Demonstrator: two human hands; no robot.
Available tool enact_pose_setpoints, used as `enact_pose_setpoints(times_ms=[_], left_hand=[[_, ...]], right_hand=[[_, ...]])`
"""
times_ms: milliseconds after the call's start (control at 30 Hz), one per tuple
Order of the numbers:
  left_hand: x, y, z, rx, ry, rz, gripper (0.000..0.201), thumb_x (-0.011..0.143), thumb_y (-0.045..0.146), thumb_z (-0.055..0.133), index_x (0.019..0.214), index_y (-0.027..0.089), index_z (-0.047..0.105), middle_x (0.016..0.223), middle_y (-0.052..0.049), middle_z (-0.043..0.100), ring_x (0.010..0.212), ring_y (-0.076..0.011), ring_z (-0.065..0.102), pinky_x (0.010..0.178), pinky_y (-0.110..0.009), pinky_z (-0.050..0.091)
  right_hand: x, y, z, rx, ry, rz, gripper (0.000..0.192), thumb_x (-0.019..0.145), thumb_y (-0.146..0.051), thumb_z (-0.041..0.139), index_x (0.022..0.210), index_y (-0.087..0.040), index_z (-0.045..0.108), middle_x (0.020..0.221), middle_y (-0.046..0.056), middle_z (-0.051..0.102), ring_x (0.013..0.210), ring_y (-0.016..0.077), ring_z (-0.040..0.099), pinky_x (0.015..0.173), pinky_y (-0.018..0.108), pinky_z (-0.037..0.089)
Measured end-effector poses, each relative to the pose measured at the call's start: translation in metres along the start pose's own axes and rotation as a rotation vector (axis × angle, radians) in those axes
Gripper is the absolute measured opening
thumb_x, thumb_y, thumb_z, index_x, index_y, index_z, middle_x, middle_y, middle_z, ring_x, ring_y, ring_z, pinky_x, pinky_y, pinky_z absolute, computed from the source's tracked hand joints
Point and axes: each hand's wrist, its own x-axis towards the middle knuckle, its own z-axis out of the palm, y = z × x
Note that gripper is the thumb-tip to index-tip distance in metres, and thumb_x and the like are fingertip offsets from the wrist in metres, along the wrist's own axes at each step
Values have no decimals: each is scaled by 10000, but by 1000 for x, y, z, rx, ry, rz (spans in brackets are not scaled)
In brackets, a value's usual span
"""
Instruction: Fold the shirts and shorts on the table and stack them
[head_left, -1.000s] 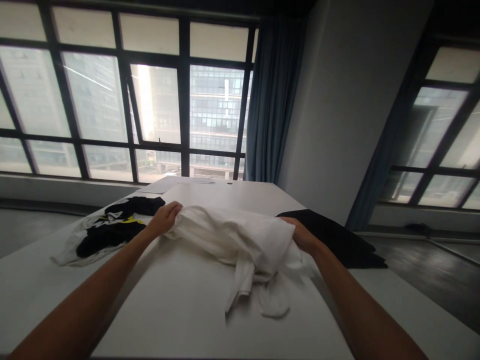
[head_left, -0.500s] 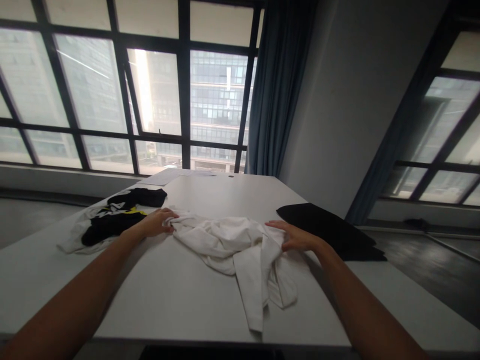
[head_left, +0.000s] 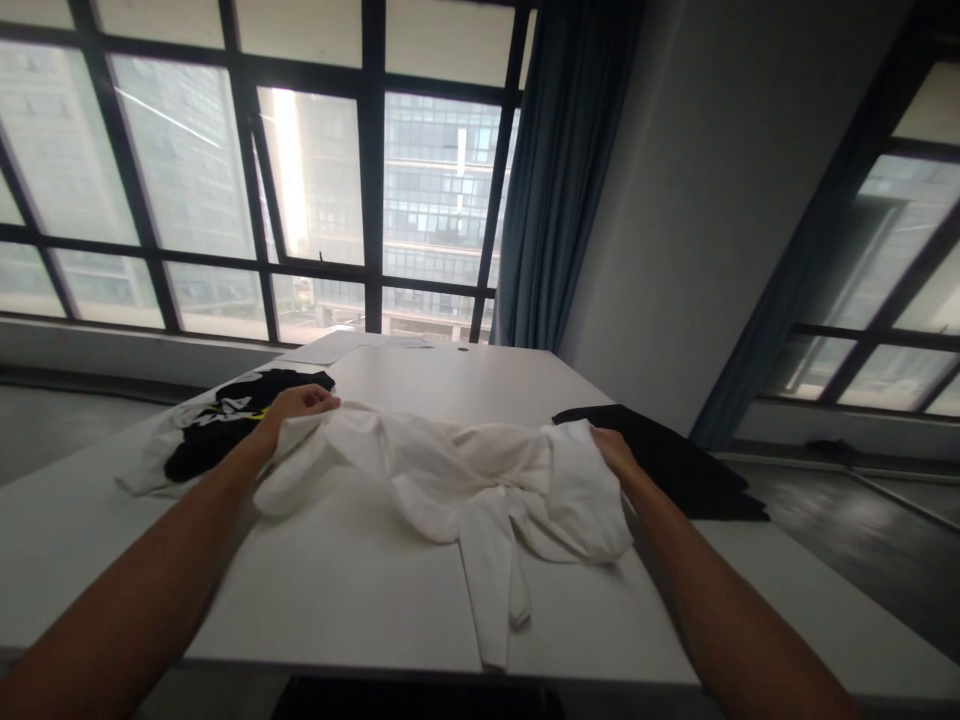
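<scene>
Gripping the white garment [head_left: 465, 475] at both ends, I see it stretched nine-to-three across the tabletop [head_left: 360, 590], left hand [head_left: 296, 403] closed on one edge, right hand [head_left: 611, 452] on the other.

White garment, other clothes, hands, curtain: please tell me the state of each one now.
white garment: crumpled, stretched between both hands
left hand: gripping its left end
right hand: gripping its right end
black folded cloth: lying flat
black-and-white garment: heaped, unfolded
curtain: drawn aside
</scene>
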Motion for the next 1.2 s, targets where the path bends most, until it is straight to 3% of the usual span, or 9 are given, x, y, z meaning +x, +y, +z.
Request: enact_pose_setpoints(times_ms=[100, 267, 367, 500, 600, 767, 967, 1067, 1200], left_hand=[[-5, 8, -1, 166, -4, 37, 381, 721, 536, 604, 900, 226, 735, 856, -48, 739, 770, -231, 660, 704, -296, 489], [-13, 22, -10, 55, -221, 184, 510, 762, 623, 547, 1011, 217, 729, 1002, -63, 737, 853, -219, 661, 785, -294, 512], [-19, 26, -7, 103, -495, 240, 573, 619, 625, 689, 1043, 241, 729, 1127, -70, 708, 1005, -249, 648, 872, -300, 502], [-25, 30, 6, 174, -589, 215, 476, 607, 588, 701, 936, 247, 741, 998, -69, 738, 949, -263, 658, 869, -311, 497], [-25, 33, 5, 125, -574, 162, 390, 684, 580, 631, 835, 235, 731, 729, -38, 727, 697, -234, 646, 695, -299, 510], [-19, 29, -19, 65, -479, 156, 340, 686, 559, 613, 682, 226, 682, 637, -16, 697, 625, -219, 616, 663, -293, 504], [23, 25, -68, -25, -827, 137, 246, 658, 406, 697, 780, 198, 746, 806, -24, 740, 828, -243, 667, 803, -301, 525], [74, 30, -81, 105, -863, 95, 223, 690, 301, 681, 848, 158, 749, 811, -19, 734, 822, -221, 661, 814, -310, 526], [132, 39, -58, 481, -240, 65, 321, 771, 250, 598, 1033, 115, 724, 991, -115, 724, 949, -327, 653, 876, -442, 502]], right_hand=[[0, 5, 4, -309, 74, 23, 214, 743, -319, 614, 797, -145, 727, 719, 86, 709, 749, 254, 668, 648, 307, 503], [-8, -15, -4, -368, 56, -127, 468, 671, -143, 615, 1131, -134, 697, 1054, 131, 711, 933, 236, 656, 853, 336, 501], [-25, -41, -5, -199, -203, -286, 398, 756, -285, 638, 1126, -155, 705, 1108, 121, 698, 945, 226, 640, 857, 347, 505], [-58, -73, 19, -250, -803, -329, 562, 693, -462, 770, 1179, -190, 698, 1004, 76, 704, 841, 205, 622, 765, 310, 507], [-78, -85, 45, -376, -855, -396, 623, 612, -415, 850, 1180, -213, 694, 952, 51, 668, 789, 189, 590, 721, 288, 486], [-83, -93, 59, -290, -813, -577, 208, 853, -363, 613, 835, -188, 724, 899, 57, 658, 788, 186, 586, 759, 292, 473], [-24, -115, 1, -143, -1070, -172, 332, 673, -449, 764, 795, -142, 728, 749, 47, 687, 691, 198, 623, 641, 282, 498], [41, -126, -15, -33, -761, -144, 312, 579, -379, 820, 718, -118, 721, 674, 59, 678, 639, 218, 640, 630, 315, 515], [128, -131, -3, -351, -26, -148, 255, 762, -297, 672, 890, -86, 738, 858, 132, 723, 835, 279, 675, 753, 352, 508]])
